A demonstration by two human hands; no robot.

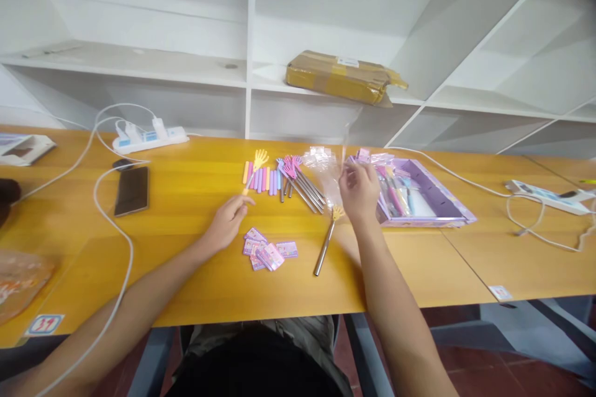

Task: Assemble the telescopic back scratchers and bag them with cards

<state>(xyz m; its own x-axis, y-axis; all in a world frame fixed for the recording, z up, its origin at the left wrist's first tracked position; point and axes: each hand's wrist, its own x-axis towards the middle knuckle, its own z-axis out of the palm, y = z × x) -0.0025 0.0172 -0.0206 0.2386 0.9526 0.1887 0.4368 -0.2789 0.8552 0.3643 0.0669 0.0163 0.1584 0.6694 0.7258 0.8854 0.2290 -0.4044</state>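
Note:
My left hand (227, 220) is closed round the handle of a back scratcher (260, 161) with a yellow hand-shaped head, which points away from me. At the purple display box (449, 221), my right hand (361, 189) pinches a thin clear plastic bag (345, 139) that stands up blurred above the fingers. Several pastel grip sleeves (266, 180) lie in a row beyond my left hand. Beside them is a pile of metal back scratchers (305, 186) with pink and blue heads. One yellow-headed back scratcher (325, 247) lies alone nearer me. Printed cards (270, 255) form a loose heap between my arms.
Clear bags (321, 161) lie behind the pile, and packed scratchers (395, 192) are in the box. A phone (132, 190) and a power strip (151, 139) are at left, with a white cable crossing my left arm. A taped carton (342, 76) rests on the shelf.

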